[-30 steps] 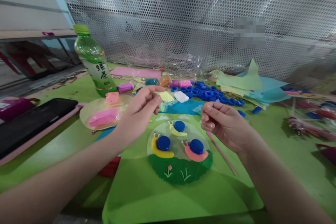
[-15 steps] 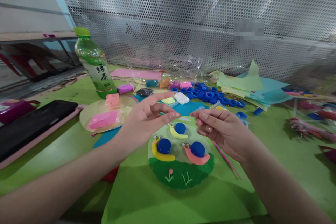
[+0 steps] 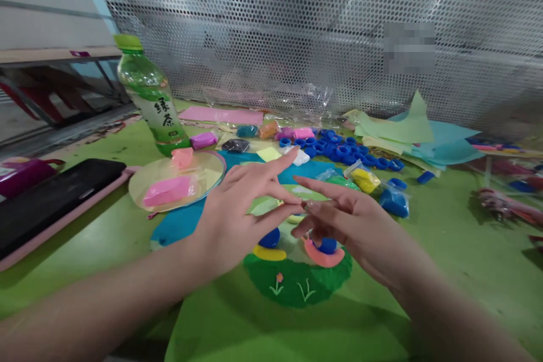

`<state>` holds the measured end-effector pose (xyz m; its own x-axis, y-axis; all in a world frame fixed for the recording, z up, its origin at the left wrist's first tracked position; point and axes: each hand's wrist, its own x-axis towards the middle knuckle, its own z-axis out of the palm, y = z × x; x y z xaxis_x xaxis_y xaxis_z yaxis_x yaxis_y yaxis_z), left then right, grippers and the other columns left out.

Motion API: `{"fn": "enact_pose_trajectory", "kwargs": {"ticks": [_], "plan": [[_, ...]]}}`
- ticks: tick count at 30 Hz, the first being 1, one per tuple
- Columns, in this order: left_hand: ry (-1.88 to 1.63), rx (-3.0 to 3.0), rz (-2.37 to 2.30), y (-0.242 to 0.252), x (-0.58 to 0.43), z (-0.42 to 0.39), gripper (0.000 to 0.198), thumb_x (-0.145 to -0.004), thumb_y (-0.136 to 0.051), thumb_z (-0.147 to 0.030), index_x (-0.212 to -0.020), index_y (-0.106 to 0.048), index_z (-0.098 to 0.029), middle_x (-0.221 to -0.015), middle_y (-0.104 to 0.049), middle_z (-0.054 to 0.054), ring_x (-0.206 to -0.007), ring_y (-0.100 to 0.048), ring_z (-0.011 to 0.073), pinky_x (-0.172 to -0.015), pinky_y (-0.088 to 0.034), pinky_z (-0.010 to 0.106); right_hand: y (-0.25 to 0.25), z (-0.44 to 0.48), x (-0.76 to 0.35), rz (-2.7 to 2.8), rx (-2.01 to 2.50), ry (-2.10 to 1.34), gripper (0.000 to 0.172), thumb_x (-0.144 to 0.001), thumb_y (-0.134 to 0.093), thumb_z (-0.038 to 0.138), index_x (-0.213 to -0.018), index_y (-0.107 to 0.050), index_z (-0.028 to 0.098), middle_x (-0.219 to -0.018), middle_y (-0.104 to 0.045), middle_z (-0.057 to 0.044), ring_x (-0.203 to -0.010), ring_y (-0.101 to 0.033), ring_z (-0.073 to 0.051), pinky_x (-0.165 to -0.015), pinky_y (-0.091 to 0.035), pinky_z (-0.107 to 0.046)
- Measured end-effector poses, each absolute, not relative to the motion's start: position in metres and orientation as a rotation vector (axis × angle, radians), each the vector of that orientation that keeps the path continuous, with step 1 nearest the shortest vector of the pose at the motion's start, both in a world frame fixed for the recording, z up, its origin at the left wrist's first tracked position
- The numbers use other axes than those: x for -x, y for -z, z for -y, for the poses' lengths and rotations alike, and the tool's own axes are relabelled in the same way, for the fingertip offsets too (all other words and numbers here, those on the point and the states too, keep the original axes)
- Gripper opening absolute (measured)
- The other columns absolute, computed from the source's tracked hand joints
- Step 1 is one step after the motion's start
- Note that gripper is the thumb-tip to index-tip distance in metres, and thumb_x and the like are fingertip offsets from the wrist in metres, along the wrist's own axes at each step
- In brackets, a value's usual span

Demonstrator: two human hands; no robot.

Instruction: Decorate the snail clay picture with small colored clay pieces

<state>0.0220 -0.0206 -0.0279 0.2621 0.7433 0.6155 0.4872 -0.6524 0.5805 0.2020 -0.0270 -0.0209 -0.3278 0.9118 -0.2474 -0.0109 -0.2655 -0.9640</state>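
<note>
Above a round clay picture (image 3: 292, 294), my left hand (image 3: 244, 212) and my right hand (image 3: 352, 218) meet with thumb and fingertips pinched together. Whatever is between the fingertips is too small to make out. On the picture are a yellow snail (image 3: 270, 253) and a pink snail (image 3: 324, 256), both with blue shells. My fingers mostly hide a third, pale yellow snail. Dark green clay along the lower part carries a small pink flower (image 3: 279, 278) and light green blades. A green sheet (image 3: 288, 334) lies under the picture.
A green tea bottle (image 3: 155, 104) stands back left, near a phone (image 3: 59, 198). Wrapped pink clay (image 3: 167, 191) rests on a pale disc (image 3: 203, 181). Behind my hands lie blue rings (image 3: 339, 148); bagged yellow (image 3: 365, 180) and blue clay (image 3: 394, 201) sit right, before paper sheets (image 3: 445, 144).
My hands have come together and slightly lower, fingertips now touching; they were a little apart. They now cover the pale yellow snail and part of the other two. The view has shifted slightly.
</note>
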Motion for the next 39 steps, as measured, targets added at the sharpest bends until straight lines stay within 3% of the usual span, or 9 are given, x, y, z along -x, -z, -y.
{"fn": "enact_pose_trajectory", "kwargs": {"ticks": [11,18,20,23,25,30,34,39], "plan": [[-1.425,-2.739,-0.948,0.028,-0.022,0.017,0.065,-0.081,-0.061,-0.020,-0.134,-0.030,-0.041,-0.076,-0.072,-0.010,-0.070,-0.058,0.0171,-0.073,-0.039,0.033,0.027,0.028,-0.197,1.223,1.081,-1.744,0.059,-0.072,-0.069,0.042,-0.124,-0.053,0.018,-0.082,-0.073,-0.006,-0.070,-0.069,-0.018,-0.059,-0.048,-0.026],[-1.320,-2.794,-0.951,0.039,-0.015,0.013,0.082,-0.081,-0.060,-0.019,-0.142,-0.008,-0.036,-0.082,-0.071,-0.006,-0.081,-0.060,0.0192,-0.078,-0.040,0.032,0.024,0.025,-0.194,1.256,1.031,-1.812,0.036,-0.082,-0.059,0.031,-0.116,-0.056,0.018,-0.076,-0.072,-0.003,-0.067,-0.069,-0.013,-0.054,-0.045,-0.019],[-1.313,-2.758,-0.945,0.041,-0.015,0.013,0.075,-0.080,-0.060,-0.020,-0.139,-0.018,-0.038,-0.083,-0.070,-0.005,-0.081,-0.060,0.0191,-0.078,-0.040,0.032,0.022,0.025,-0.195,1.324,1.060,-1.776,0.031,-0.084,-0.056,0.029,-0.113,-0.058,0.018,-0.075,-0.071,-0.003,-0.067,-0.069,-0.013,-0.054,-0.045,-0.020],[-1.300,-2.614,-0.997,0.037,-0.019,0.014,0.041,-0.081,-0.059,-0.024,-0.119,-0.049,-0.038,-0.078,-0.068,-0.004,-0.078,-0.060,0.0178,-0.079,-0.041,0.031,0.018,0.026,-0.197,1.454,1.127,-1.620,0.021,-0.086,-0.052,0.023,-0.104,-0.061,0.019,-0.070,-0.070,-0.001,-0.061,-0.068,-0.013,-0.054,-0.046,-0.022],[-1.306,-2.418,-1.068,0.030,-0.021,0.014,0.031,-0.081,-0.058,-0.029,-0.111,-0.055,-0.035,-0.074,-0.066,-0.004,-0.077,-0.060,0.0169,-0.081,-0.043,0.031,0.017,0.025,-0.200,1.506,1.153,-1.467,0.017,-0.084,-0.052,0.019,-0.098,-0.061,0.019,-0.072,-0.070,0.000,-0.057,-0.065,-0.010,-0.055,-0.048,-0.023],[-1.170,-1.662,-1.299,0.019,-0.020,0.007,0.055,-0.076,-0.062,-0.044,-0.127,-0.045,-0.028,-0.081,-0.067,0.000,-0.071,-0.060,0.0155,-0.066,-0.048,0.027,0.016,0.020,-0.206,1.469,1.182,-1.280,0.014,-0.079,-0.059,0.016,-0.093,-0.063,0.017,-0.074,-0.070,-0.001,-0.058,-0.059,-0.007,-0.058,-0.049,-0.020],[-1.100,-1.333,-1.214,0.024,-0.020,0.000,0.059,-0.073,-0.066,-0.041,-0.126,-0.048,-0.022,-0.088,-0.069,0.003,-0.081,-0.062,0.0163,-0.073,-0.050,0.026,0.017,0.018,-0.208,1.439,1.126,-1.365,0.013,-0.074,-0.066,0.020,-0.087,-0.064,0.018,-0.071,-0.069,-0.001,-0.055,-0.056,-0.006,-0.056,-0.048,-0.021],[-1.099,-1.137,-1.072,0.030,-0.022,-0.001,0.057,-0.069,-0.072,-0.035,-0.122,-0.052,-0.026,-0.081,-0.069,-0.001,-0.084,-0.062,0.0136,-0.076,-0.049,0.024,0.018,0.018,-0.206,1.266,1.087,-1.535,0.007,-0.078,-0.061,0.019,-0.084,-0.064,0.016,-0.070,-0.067,-0.001,-0.054,-0.055,-0.006,-0.054,-0.046,-0.021]]}}
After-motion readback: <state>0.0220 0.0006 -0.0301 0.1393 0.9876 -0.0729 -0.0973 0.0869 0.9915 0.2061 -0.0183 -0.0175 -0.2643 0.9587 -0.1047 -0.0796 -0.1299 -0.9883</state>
